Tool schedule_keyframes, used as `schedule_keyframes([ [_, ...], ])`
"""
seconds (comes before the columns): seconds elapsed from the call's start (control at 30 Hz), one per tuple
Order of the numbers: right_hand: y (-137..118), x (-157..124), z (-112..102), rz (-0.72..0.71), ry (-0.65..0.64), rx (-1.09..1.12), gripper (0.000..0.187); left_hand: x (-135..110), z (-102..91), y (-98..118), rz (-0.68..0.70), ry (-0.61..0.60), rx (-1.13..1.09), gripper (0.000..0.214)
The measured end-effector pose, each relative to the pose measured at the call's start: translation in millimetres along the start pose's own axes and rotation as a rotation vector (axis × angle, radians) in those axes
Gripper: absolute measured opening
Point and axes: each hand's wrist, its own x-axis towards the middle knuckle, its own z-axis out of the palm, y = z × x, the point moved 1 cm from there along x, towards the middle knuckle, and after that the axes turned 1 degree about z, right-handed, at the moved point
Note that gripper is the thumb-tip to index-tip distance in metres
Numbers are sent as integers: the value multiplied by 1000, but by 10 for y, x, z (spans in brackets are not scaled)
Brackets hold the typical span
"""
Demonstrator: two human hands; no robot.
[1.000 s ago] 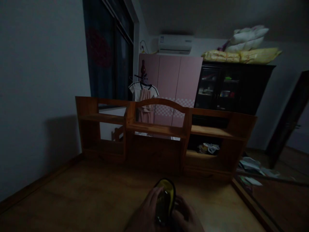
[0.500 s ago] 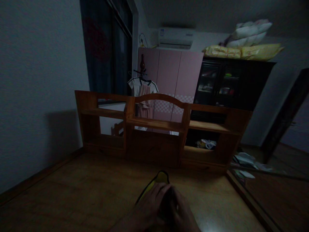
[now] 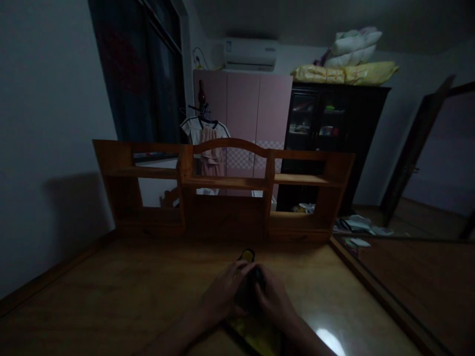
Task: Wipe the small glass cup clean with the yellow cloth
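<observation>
As L hand (image 3: 222, 292) & R hand (image 3: 275, 299) clamp dark item (image 3: 246, 296), prob. to steady it, yellow case (image 3: 257, 334) shows below, off board's (image 3: 148, 287) far edge.

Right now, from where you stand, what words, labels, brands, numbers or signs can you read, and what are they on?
None can be read.
Air conditioner: a label on its left and a mark on its right, both too small.
Dark item between the left hand and right hand: too dim.
Yellow, dark-edged item beneath: no lettering discernible.
</observation>
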Motion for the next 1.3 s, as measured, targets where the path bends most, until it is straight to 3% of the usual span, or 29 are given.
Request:
schedule_keyframes([
  [0.17, -77, 21, -74, -30, -50, -45, 30, -5, -20, 13, 28, 0, 26, 109],
  [0.47, -1, 52, -143, -40, -93, -156, 29, -10, -25, 59, 67, -6, 60, 110],
  [0.6, 19, 43, -159, -59, -97, -169, 29, -12, 27, -3, 71, 43, 92, 99],
  [0.8, 26, 19, -174, -70, -125, -205, 44, -20, 79, -45, 92, 60, 189, 96],
  [1.03, -24, -13, -217, -45, -155, -166, 48, -43, 60, -16, 106, 23, 145, 101],
  [1.3, -11, -18, -97, -23, -105, -102, 47, -39, 20, -21, 70, 26, 47, 94],
])
